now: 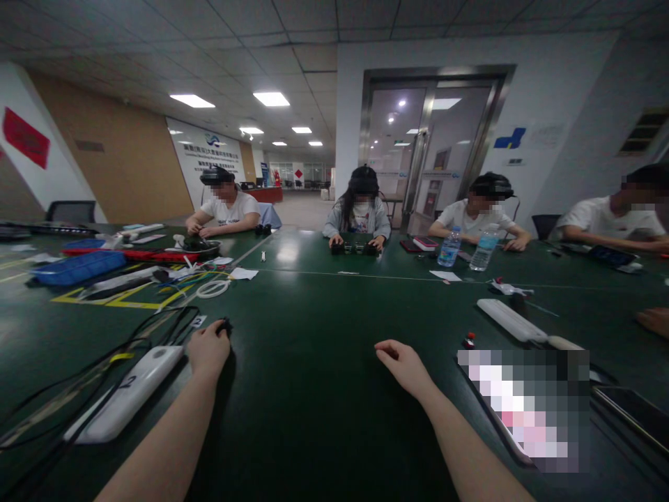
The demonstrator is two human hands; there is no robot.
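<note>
My left hand (209,351) rests on the dark green table (313,418), its fingertips closed on a small black object (225,325) that is partly hidden by the fingers. To its left lies a white power-bank-like block (125,394) with a "2" on it, crossed by black cables (104,362). My right hand (403,366) lies palm down and relaxed, holding nothing. The nearest thing to it is a small red-topped part (469,340). Further right are a long white block (509,319) and a pixelated flat item (523,411).
A black phone (635,418) lies at the right edge. Co-workers (358,209) sit across the table with devices. Water bottles (483,247) stand far right. A blue tray (78,268), tools and wires lie far left.
</note>
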